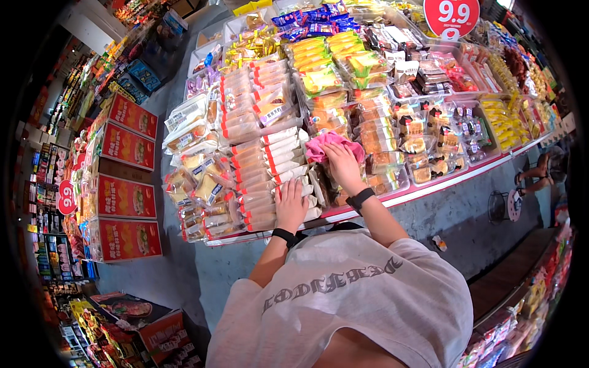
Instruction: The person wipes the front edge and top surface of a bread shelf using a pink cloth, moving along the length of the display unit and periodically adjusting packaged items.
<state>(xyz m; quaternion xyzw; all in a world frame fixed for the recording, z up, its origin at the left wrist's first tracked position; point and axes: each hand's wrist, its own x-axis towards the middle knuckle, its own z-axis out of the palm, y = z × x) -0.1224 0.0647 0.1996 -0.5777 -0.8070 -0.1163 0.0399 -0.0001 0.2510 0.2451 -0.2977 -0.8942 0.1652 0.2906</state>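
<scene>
My left hand [291,207] lies flat with its fingers stretched over a row of long wrapped snack packs [253,184], brown and white, near the front edge of the display table. A crumpled pink cloth [315,147] is under my right hand [342,164], whose fingers press and bend over it; its underside is hidden. The cloth rests on packaged bread [331,122] just right of the long packs. Both wrists wear dark bands.
More clear-wrapped pastries [205,178] pile up at the left. Yellow-green packs [316,64] and blue packs [316,21] fill the far side. A red round sign [451,18] stands at the back right. Stacked red cartons [127,196] flank the aisle at left.
</scene>
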